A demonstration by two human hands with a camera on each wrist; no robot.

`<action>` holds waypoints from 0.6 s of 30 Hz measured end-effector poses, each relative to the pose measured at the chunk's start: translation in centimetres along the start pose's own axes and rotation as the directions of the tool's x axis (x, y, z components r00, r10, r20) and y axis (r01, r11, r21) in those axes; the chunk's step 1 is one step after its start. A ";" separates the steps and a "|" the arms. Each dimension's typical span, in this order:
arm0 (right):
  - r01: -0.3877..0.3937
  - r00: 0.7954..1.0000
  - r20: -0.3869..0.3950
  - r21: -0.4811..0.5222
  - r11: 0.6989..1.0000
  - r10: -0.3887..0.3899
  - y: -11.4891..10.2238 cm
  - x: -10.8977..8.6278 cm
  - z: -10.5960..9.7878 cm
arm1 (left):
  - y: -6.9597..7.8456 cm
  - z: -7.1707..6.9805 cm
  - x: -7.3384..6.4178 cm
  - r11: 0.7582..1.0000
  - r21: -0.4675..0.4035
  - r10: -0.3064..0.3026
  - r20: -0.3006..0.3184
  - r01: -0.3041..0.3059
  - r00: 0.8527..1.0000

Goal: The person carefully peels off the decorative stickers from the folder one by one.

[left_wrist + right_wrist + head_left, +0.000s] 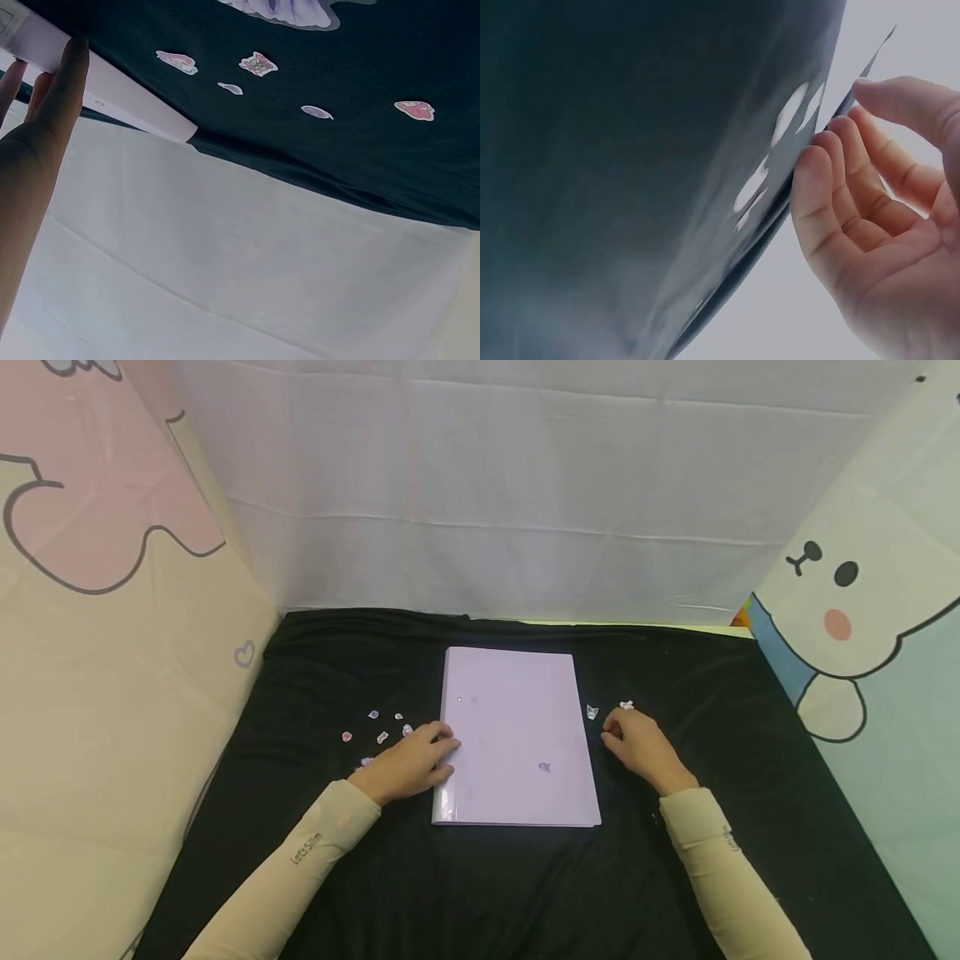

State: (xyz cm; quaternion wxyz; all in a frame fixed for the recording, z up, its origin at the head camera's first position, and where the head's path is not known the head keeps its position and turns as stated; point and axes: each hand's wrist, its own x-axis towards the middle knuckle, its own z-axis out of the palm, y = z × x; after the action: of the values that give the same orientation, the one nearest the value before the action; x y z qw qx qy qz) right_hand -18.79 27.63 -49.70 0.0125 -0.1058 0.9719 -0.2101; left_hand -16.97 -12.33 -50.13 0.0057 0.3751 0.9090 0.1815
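A pale lilac binder (510, 710) lies closed on the black cloth, with a small purple sticker (544, 767) on its lower right cover. My left hand (408, 766) rests on the binder's spine side, fingers spread over the edge. Right of the binder, my right hand (643, 747) is held low over the cloth. In the right wrist view its thumb and fingers pinch a thin sticker (870, 64), seen edge-on. Close to that hand are a pale blue sticker (592, 712) and a pinkish white sticker (627, 704).
Several small stickers lie left of the binder, among them a red one (347, 737) and a purple one (373, 715). Black cloth (495, 893) covers the table. A white curtain (510, 502) hangs behind, and cartoon-printed sheets (135, 693) flank both sides.
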 end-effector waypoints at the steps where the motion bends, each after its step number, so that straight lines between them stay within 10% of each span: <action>1: 0.022 1.000 0.004 0.002 1.000 -0.022 -0.6 -0.1 0.3 | 0.0 0.0 0.0 1.000 0.001 0.001 -0.002 -0.001 1.000; 18: 0.176 0.980 0.091 -0.009 0.984 -0.174 -7.3 -1.9 3.6 | 0.0 -0.1 0.0 1.000 0.001 0.006 0.005 -0.006 1.000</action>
State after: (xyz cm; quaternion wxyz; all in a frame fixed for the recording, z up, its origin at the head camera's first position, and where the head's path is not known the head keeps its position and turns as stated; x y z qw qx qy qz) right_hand -15.26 20.04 -50.04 0.0367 -0.2004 0.9590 -0.1973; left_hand -17.01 -12.33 -50.08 0.0070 0.3784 0.9079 0.1803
